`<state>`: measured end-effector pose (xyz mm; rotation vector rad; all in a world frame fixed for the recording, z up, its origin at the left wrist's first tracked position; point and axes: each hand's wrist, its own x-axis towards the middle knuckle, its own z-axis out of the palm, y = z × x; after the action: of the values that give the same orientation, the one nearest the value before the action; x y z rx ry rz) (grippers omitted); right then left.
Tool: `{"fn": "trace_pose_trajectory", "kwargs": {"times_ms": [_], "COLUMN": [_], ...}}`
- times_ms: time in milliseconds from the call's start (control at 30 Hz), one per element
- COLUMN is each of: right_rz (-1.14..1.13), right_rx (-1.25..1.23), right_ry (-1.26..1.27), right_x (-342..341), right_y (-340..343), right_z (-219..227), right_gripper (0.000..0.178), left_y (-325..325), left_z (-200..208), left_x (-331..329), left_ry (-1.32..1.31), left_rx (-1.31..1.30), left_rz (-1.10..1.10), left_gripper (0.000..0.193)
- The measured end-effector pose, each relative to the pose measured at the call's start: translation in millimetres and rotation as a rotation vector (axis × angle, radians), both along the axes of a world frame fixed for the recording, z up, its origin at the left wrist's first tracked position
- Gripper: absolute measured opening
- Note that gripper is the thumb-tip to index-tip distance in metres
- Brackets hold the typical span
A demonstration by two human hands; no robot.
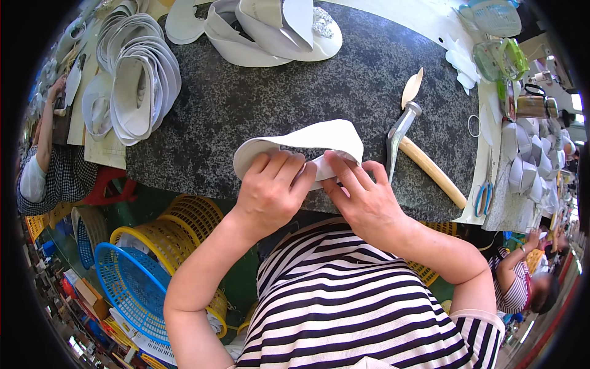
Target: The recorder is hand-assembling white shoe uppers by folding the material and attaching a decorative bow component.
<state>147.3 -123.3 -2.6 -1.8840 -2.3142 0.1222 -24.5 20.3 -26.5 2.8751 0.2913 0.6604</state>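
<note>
A curved white shoe upper [313,134] is bent into a loop just above the front part of the dark table. My left hand [268,187] is closed on its near left edge, fingers curled over the rim. With thumb and fingers, my right hand [367,198] grips the near right edge. The fingers hide part of the upper's near side. To the right of my right hand lies a hammer with a wooden handle [433,172] and a metal head. A pale leaf-shaped tool [412,90] lies just beyond the hammer head.
Stacked white uppers [147,89] stand at left; more white pieces [261,34] lie at the back. Blue-handled scissors [483,198] rest by the right edge. Blue [132,289] and yellow baskets [193,221] stand below left. Other people work at both sides.
</note>
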Motion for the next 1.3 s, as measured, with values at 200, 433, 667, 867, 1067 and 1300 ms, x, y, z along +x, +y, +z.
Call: {"fn": "trace_pose_trajectory", "kwargs": {"times_ms": [200, 433, 667, 867, 1067, 1300], "right_rz": [0.065, 0.049, 0.054, 0.062, 0.091, 0.074], "right_rx": [0.059, 0.057, 0.056, 0.039, 0.009, -0.005], "right_ry": [0.087, -0.005, -0.019, -0.026, -0.104, -0.158], "right_x": [6, 2, -1, -1, -1, -9], "right_y": [1, 4, 7, 4, -1, -9], "right_z": [-1, 2, -3, -7, -5, -5], "right_gripper": [0.039, 0.049, 0.054, 0.058, 0.060, 0.062], "left_y": [-3, 1, 15, 18, 12, 11], "left_z": [-5, -1, 2, 2, 3, 3], "left_x": [-5, -11, -30, -35, -45, -69], "left_ry": [-0.046, 0.013, 0.024, 0.055, 0.178, 0.345], "left_rx": [0.074, 0.105, 0.040, 0.121, 0.154, -0.019], "left_rz": [-0.037, -0.096, -0.163, -0.234, -0.207, -0.199], "left_gripper": [0.032, 0.035, 0.043, 0.045, 0.046, 0.054]}}
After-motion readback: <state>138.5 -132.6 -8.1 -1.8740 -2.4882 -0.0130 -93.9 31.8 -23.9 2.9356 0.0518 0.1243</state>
